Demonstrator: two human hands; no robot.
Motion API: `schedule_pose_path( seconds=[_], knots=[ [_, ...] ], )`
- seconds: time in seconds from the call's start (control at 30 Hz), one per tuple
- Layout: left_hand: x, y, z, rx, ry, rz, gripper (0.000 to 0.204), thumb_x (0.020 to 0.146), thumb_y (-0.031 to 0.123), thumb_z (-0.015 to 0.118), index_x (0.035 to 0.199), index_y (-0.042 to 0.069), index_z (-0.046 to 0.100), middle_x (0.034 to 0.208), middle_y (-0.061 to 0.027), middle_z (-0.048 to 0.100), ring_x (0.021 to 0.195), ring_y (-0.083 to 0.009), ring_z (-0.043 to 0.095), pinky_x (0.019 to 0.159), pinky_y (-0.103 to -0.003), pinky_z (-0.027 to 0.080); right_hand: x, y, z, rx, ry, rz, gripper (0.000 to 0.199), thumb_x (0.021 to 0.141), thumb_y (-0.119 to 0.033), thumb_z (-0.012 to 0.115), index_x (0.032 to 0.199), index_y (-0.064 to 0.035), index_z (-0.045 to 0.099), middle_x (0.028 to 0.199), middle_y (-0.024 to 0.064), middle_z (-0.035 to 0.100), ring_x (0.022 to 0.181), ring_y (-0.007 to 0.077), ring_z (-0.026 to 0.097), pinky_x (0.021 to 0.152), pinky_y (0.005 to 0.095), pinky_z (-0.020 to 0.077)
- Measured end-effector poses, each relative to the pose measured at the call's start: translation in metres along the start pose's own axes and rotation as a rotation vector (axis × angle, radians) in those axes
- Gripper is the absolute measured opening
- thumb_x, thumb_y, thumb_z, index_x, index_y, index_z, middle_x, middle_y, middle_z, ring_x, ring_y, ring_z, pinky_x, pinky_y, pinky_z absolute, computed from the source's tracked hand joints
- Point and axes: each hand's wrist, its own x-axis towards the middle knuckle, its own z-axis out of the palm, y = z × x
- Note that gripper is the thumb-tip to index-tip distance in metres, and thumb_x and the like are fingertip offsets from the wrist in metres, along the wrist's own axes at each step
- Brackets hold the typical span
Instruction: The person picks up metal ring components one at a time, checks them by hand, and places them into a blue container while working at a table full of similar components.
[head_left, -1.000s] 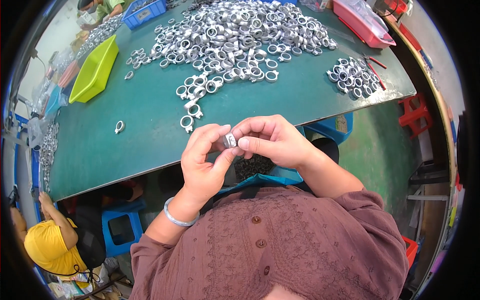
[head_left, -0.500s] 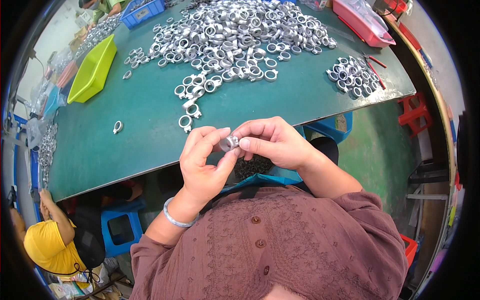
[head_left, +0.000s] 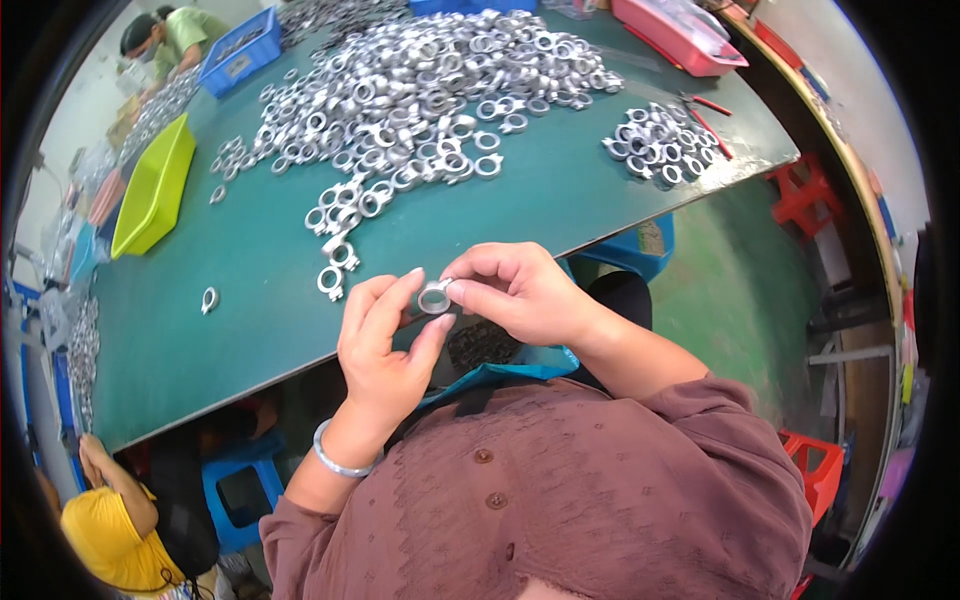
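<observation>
Head view: right hand [head_left: 525, 295] pinches small round silver metal ring [head_left: 434, 310] between thumb and fingers, left hand [head_left: 383, 350] half-open at its left side, contact unclear, ring at near edge of green flat-topped table [head_left: 265, 260] bearing heaped silver metal rings [head_left: 420, 95].

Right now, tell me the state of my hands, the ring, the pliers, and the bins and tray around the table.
Right hand: closed, thumb and finger pinching the ring's edge
Left hand: fingers and thumb curved about the ring, grip unclear
Metal ring: held off the table
Pliers: lying down, handles spread
Yellow-green bin: uncovered
Blue bin: uncovered, parts inside
Pink tray: uncovered, holding clear plastic
</observation>
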Motion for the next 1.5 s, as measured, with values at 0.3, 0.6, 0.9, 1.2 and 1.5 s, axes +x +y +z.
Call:
schedule_pose_path(
  seconds=[0.3, 0.6, 0.9, 1.2, 1.5],
  knots=[
    [-0.002, -0.005, -0.007, 0.019, -0.053, -0.02, 0.025, 0.071, 0.0, 0.061, 0.096, -0.002, 0.057, 0.089, -0.009, 0.051, 0.068, -0.0123, 0.047, 0.06, -0.022, 0.041, 0.008, -0.015, -0.147, -0.917, 0.652, -0.155, 0.015, 0.077, -0.015, 0.056, 0.081, -0.0006, 0.06, 0.078, 0.0123, 0.056, 0.072, 0.0246, 0.055, 0.066, 0.032, 0.044],
    [-0.001, -0.006, -0.01, 0.018, -0.069, -0.036, 0.025, 0.069, -0.001, 0.063, 0.093, -0.001, 0.059, 0.088, -0.0109, 0.053, 0.071, -0.016, 0.052, 0.058, -0.023, 0.044, 0.021, -0.008, -0.183, -1.428, 0.734, -0.252, 0.014, 0.069, -0.013, 0.061, 0.081, -0.0053, 0.059, 0.088, 0.0128, 0.052, 0.086, 0.0298, 0.05, 0.077, 0.038, 0.0409],
    [0.001, -0.004, -0.009, 0.004, -0.061, -0.043, 0.022, 0.071, -0.002, 0.061, 0.092, -0.002, 0.058, 0.085, -0.0083, 0.052, 0.065, -0.0117, 0.046, 0.058, -0.021, 0.04, 0.062, 0.008, -0.086, -1.272, 0.388, -0.269, 0.031, 0.07, -0.031, 0.066, 0.081, -0.0031, 0.06, 0.085, 0.0114, 0.054, 0.086, 0.0286, 0.051, 0.076, 0.0369, 0.0409],
    [0.0, -0.005, -0.01, -0.264, -0.079, -0.221, 0.021, 0.08, 0.0, 0.053, 0.1, -0.004, 0.055, 0.088, -0.0078, 0.054, 0.073, -0.0127, 0.052, 0.065, -0.021, 0.043, 0.05, 0.007, -0.06, -0.905, 0.337, -0.436, 0.031, 0.067, -0.023, 0.068, 0.087, -0.0033, 0.057, 0.082, 0.011, 0.054, 0.082, 0.0276, 0.052, 0.071, 0.0369, 0.0425],
    [0.01, -0.006, -0.009, -1.129, -0.339, -0.649, 0.033, 0.09, 0.022, 0.046, 0.113, -0.001, 0.049, 0.101, -0.0075, 0.056, 0.088, -0.0136, 0.055, 0.074, -0.026, 0.048, 0.019, -0.006, -0.001, -0.542, 0.071, -0.719, 0.038, 0.063, -0.004, 0.071, 0.098, -0.0031, 0.056, 0.092, 0.0098, 0.054, 0.079, 0.0211, 0.054, 0.065, 0.0286, 0.0461]
  ],
)
